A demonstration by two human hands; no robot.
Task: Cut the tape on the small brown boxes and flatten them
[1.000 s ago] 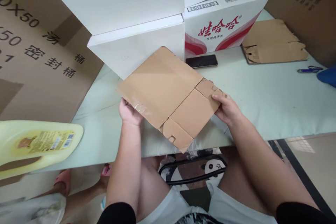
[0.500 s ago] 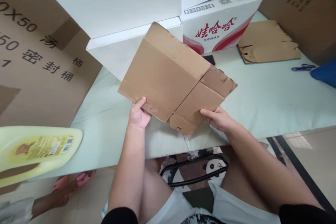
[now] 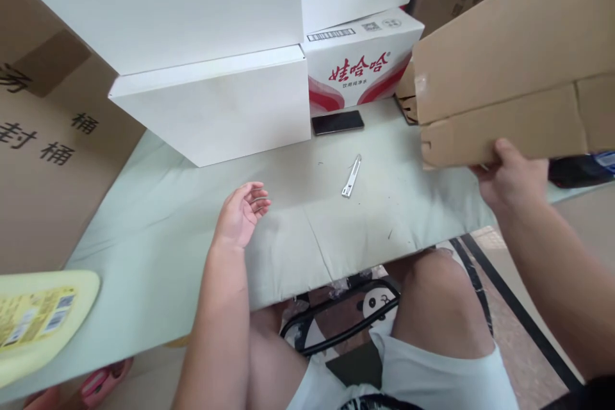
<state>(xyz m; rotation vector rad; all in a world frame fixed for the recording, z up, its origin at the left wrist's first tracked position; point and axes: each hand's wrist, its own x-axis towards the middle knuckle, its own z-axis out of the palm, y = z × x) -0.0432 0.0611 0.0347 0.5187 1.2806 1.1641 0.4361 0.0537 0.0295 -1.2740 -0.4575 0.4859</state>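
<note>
My right hand (image 3: 509, 179) grips the lower edge of a flattened brown cardboard box (image 3: 509, 70), held up in the air at the right, above the table's right end. My left hand (image 3: 241, 213) rests over the pale green table cover (image 3: 202, 230), palm up, fingers loosely apart, holding nothing. A small metal utility knife (image 3: 352, 176) lies on the cover between the two hands. A black phone (image 3: 337, 122) lies flat further back, in front of the boxes.
White boxes (image 3: 211, 102) are stacked at the back, beside a red-and-white printed carton (image 3: 358, 67). A large brown carton (image 3: 48, 141) stands at the left. A yellow plastic bottle (image 3: 38, 320) lies at the lower left. A black bag (image 3: 346, 320) sits between my knees.
My left hand let go of the flattened box and now lies open on the cover. My right hand swung the box up and to the right, uncovering the knife.
</note>
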